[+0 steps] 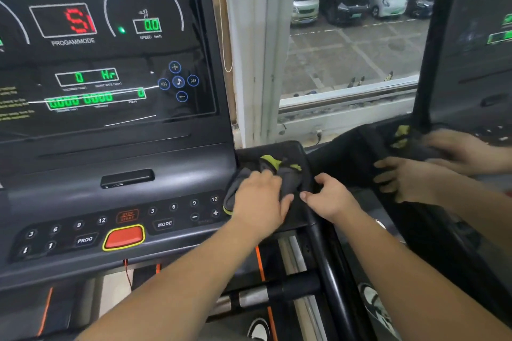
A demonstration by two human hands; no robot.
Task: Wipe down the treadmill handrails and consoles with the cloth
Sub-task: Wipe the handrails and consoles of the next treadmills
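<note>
One cloth [289, 178] in play, grey with lime trim, bunched in the tray at the right end of the console [83, 194]. Its long axis runs diagonally, from the near-left corner by the plus key up and away toward the window [346, 58]. The left hand [259, 196] is flat on top of it, grip wide, fingers spread and pressing down, thumb out to the right. The right hand [331, 198] rests just beside it where the single black handrail [327, 263] meets the console, fingers loosely bent, grip holding nothing. Two hands, thumbs nearly touching. A mirror [471, 77] at right doubles both hands and the cloth.
</note>
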